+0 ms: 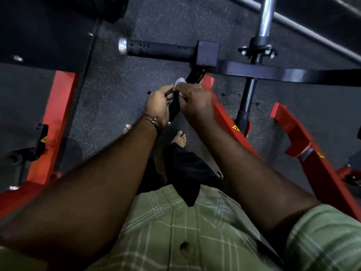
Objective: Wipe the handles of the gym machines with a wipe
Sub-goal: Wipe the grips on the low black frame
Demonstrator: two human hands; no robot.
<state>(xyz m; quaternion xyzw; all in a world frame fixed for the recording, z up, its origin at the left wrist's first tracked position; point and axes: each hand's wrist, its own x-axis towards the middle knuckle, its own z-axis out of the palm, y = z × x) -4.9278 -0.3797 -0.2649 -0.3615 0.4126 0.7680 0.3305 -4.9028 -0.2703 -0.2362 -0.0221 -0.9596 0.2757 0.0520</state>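
A black machine handle (175, 108) slants down from a black square joint (207, 52) toward me. My left hand (158, 103) grips the handle from the left, fingers curled round it. My right hand (196, 101) wraps the handle from the right with a white wipe (180, 81) under its fingers; a corner of the wipe sticks out above the knuckles. A second black handle (159, 49) with a chrome end cap points left from the same joint.
Red frame beams lie at the left (58, 118), behind my right hand (224, 118) and at the right (304, 145). A chrome bar (266, 18) rises at the top. A black pad (45, 32) fills the upper left. The floor is dark speckled rubber (113, 98).
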